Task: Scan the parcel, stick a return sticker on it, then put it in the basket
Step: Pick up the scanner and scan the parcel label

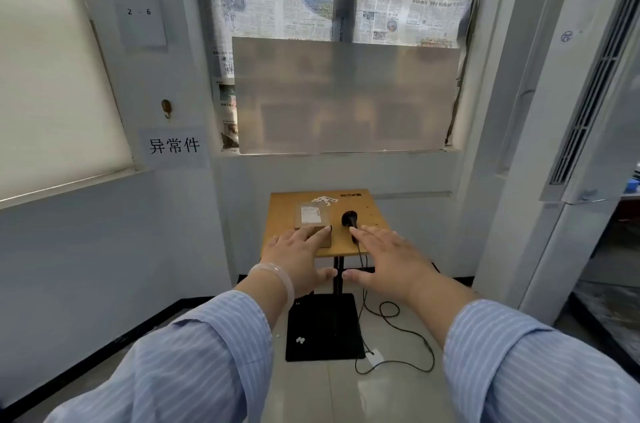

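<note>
A small brown cardboard parcel with a white label on top lies on the left half of a small wooden table. My left hand is spread open, fingertips over the parcel's near edge. To the parcel's right lies a black handheld scanner with its cable running off the table's front. My right hand is open with fingers apart, its fingertips just short of the scanner's handle. White sticker pieces lie near the table's far edge. No basket is in view.
The table stands on a thin black pole with a flat black base on the tiled floor. The scanner cable loops across the floor at the right. A wall with a newspaper-covered window is behind, and a white cabinet stands at the right.
</note>
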